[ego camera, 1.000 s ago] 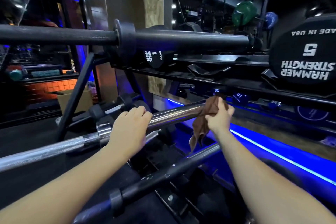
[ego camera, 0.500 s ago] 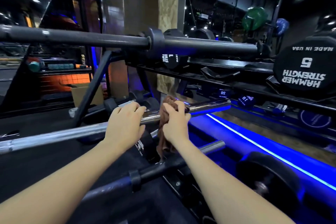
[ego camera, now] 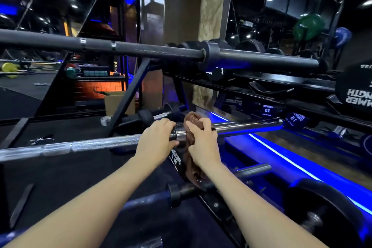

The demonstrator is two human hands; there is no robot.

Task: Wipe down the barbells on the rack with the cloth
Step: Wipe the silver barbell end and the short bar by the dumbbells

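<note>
A chrome barbell [ego camera: 90, 146] lies across the middle tier of the black rack [ego camera: 128, 96]. My left hand [ego camera: 156, 137] grips its shaft just left of the collar. My right hand [ego camera: 201, 139] holds a brown cloth [ego camera: 193, 119] wrapped round the bar at the collar, right beside my left hand; the cloth's tail hangs down below the bar. Above, a black barbell [ego camera: 141, 49] spans the top tier. A third, dark barbell [ego camera: 181, 192] lies on the lower tier near my forearms.
A dumbbell rack [ego camera: 281, 94] with Hammer Strength dumbbells [ego camera: 354, 90] stands to the right, lit by a blue light strip [ego camera: 291, 161]. A weight plate [ego camera: 326, 207] sits at the lower right. A cardboard box [ego camera: 114, 102] and a pillar [ego camera: 209, 16] stand behind the rack.
My right hand has slid the cloth leftward along the chrome sleeve, from near its end to the collar beside my left hand. My left hand has kept its grip on the shaft.
</note>
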